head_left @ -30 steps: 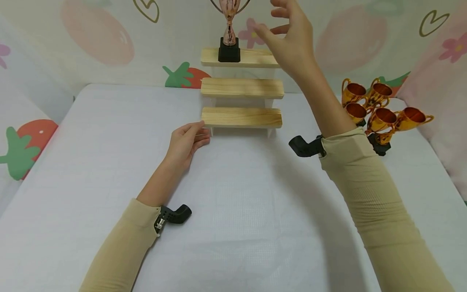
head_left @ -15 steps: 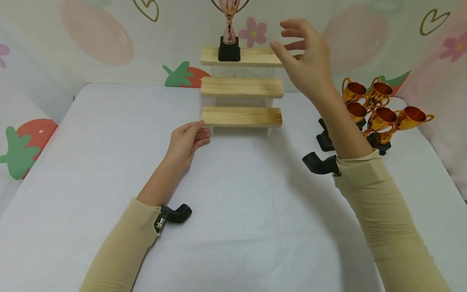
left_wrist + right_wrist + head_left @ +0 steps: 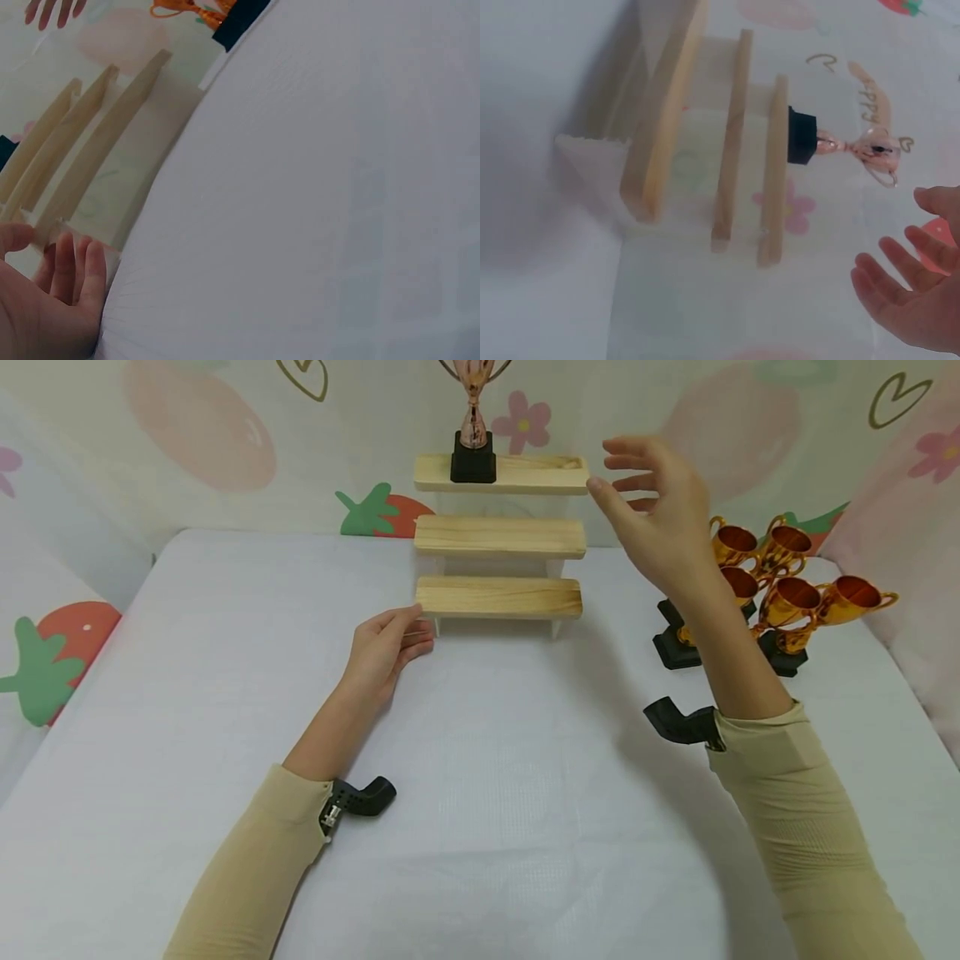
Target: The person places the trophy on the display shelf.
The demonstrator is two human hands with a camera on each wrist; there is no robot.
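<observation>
A three-tier display stand with pale wooden boards stands at the back of the table. My left hand holds the left end of its lowest board, thumb at the board's edge and fingers by the clear side support; the left wrist view shows the same hand there. On the top board a rose-gold trophy with a black base stands upright, left of the middle; its top is cut off in the head view. My right hand is in the air right of the top board, fingers apart and loosely bent, holding nothing.
Several gold trophy cups on black bases are grouped at the table's right, partly hidden behind my right forearm. A white cloth covers the table. A patterned backdrop rises behind the stand.
My right hand has moved down and to the right, away from the trophy on the top board. The left hand stays at the lowest board, and the trophy has not moved.
</observation>
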